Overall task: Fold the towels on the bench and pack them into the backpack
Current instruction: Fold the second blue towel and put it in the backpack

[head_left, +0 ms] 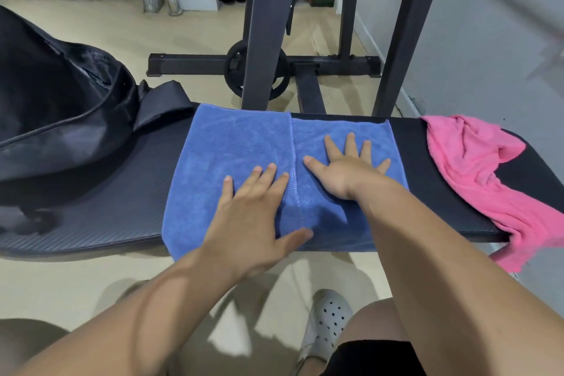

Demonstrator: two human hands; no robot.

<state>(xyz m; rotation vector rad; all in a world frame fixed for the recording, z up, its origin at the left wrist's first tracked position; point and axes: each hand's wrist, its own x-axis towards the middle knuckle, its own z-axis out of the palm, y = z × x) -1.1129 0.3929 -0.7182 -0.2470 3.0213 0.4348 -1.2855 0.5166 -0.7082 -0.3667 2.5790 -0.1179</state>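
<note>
Blue towel (232, 143) lies flat across the middle of the bench (122, 201), a stitched hem running down its centre and its near edge hanging over the bench front. My left hand (253, 210) presses flat on it just left of the hem, fingers spread, thumb out near the front edge. My right hand (348, 168) lies flat just right of the hem, fingers splayed wide. Pink towel (476, 168) is right of the blue towel, crumpled, draping off the bench. Black backpack (61, 101) is left of it, on the bench. Rack (262, 40) stands behind.
</note>
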